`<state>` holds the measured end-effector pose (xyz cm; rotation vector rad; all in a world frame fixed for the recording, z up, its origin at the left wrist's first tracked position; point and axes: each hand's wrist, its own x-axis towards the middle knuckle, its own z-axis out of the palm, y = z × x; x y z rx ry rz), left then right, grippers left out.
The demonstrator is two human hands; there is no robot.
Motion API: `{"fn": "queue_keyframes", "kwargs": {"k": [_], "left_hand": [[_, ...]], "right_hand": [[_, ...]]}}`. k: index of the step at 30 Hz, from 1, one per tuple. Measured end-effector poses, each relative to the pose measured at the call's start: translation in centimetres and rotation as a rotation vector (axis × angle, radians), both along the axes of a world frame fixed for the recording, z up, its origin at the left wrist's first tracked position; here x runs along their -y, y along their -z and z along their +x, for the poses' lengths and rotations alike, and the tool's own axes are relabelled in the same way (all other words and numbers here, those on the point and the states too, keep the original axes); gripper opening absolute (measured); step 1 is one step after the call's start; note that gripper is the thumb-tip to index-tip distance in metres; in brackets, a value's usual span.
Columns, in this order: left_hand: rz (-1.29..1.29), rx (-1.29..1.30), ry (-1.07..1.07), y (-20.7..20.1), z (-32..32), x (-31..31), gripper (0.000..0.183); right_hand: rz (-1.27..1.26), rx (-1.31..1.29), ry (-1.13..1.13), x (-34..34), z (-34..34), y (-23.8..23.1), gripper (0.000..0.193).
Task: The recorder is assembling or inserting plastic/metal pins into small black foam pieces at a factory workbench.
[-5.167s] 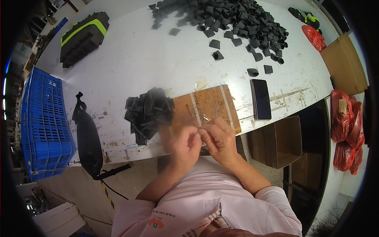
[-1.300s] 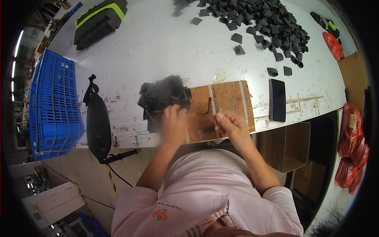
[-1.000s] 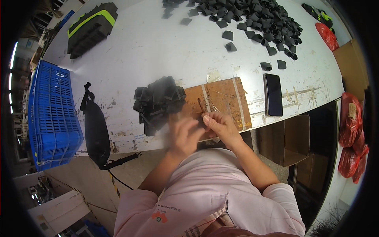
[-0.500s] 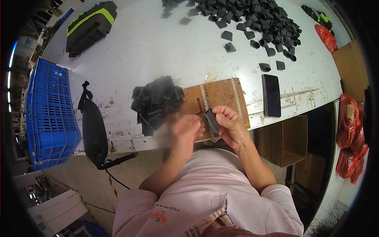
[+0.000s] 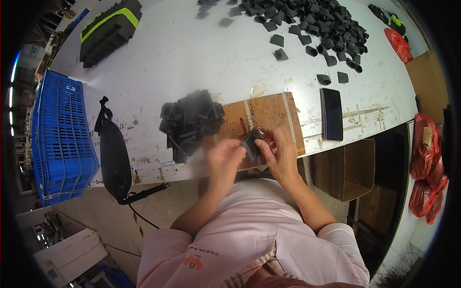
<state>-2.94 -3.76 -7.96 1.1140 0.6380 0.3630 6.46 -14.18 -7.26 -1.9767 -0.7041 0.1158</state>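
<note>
A small dark fabric piece [image 5: 251, 144], folded like a short tube, is held up between my two hands above the brown wooden board [image 5: 276, 113]. My right hand [image 5: 281, 156] pinches it from the right with thumb and fingers. From the left, my left hand [image 5: 223, 161] grips its edge between thumb and curled fingers, a little smeared by motion. At the tips of my right fingers a small shiny bit shows, too small to name. Left of the board lies a heap of flat black fabric pieces [image 5: 192, 120].
Many black tube-shaped pieces [image 5: 326, 29] are piled at the far right. A phone [image 5: 332, 114] lies right of the board. On the left are a black elongated bag [image 5: 115, 158], a blue crate [image 5: 65, 139] and a stacked dark bundle with a yellow-green stripe [image 5: 108, 36]. Below the table edge stands a cardboard box [image 5: 343, 170].
My left hand has moved in to the right and taken hold of the piece's edge. The piece has turned and shifted slightly left, and my right fingers have curled further round it.
</note>
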Motion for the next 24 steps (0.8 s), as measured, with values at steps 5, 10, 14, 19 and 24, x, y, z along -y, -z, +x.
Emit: {"fn": "queue_keyframes", "kwargs": {"k": [5,10,14,19,24], "left_hand": [[0.422,-0.009,-0.042,-0.7,0.4,1.0,0.007],[0.941,0.055,-0.293,-0.5,1.1,1.3,0.012],[-0.212,0.158,-0.139,-2.8,1.0,-0.3,0.015],[0.047,0.081,-0.060,-3.3,0.6,-0.3,0.019],[0.539,0.212,-0.243,-4.2,1.1,0.6,0.017]], "right_hand": [[0.117,-0.107,-0.233,-0.2,-0.6,-1.8,0.013],[0.040,0.318,-0.150,-1.7,-0.6,-1.6,0.011],[0.272,-0.247,-0.044,-1.5,-0.2,-0.5,0.003],[0.504,-1.344,-0.137,-0.7,0.5,-2.7,0.002],[0.661,-1.384,-0.443,-0.9,0.3,-5.8,0.013]]}}
